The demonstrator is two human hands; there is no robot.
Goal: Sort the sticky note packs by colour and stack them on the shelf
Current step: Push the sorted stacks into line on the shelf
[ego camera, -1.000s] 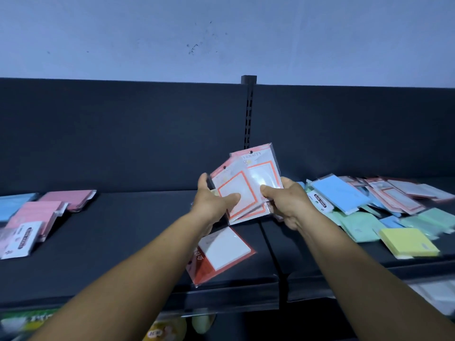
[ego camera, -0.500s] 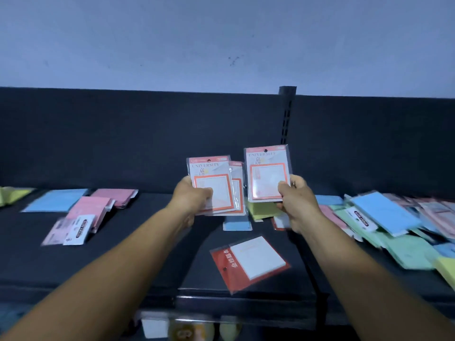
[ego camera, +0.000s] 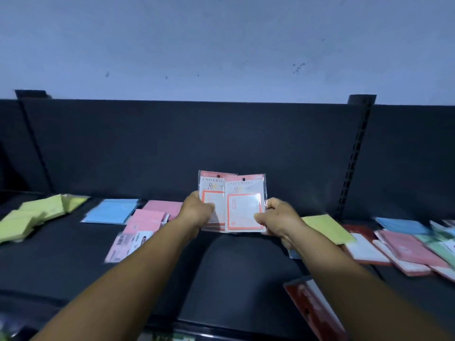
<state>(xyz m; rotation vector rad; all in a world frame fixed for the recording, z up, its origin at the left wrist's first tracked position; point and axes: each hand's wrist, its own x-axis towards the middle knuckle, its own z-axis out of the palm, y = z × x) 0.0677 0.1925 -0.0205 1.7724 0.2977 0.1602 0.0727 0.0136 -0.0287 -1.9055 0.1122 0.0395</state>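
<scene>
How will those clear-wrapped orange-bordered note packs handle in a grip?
Probably slippery: the glossy clear-wrapped orange-bordered note packs show glare. Likely light and fairly stiff: the left hand and right hand hold them upright by the edges without sag. Stacked packs may slide.

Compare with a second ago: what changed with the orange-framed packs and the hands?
The fanned orange-framed packs were split between the hands, then brought back side by side: the right hand now pinches the front pack, overlapping the packs held in the left hand. The view swung left. Both hands kept their grips; the packs lying on the shelf look untouched.
</scene>
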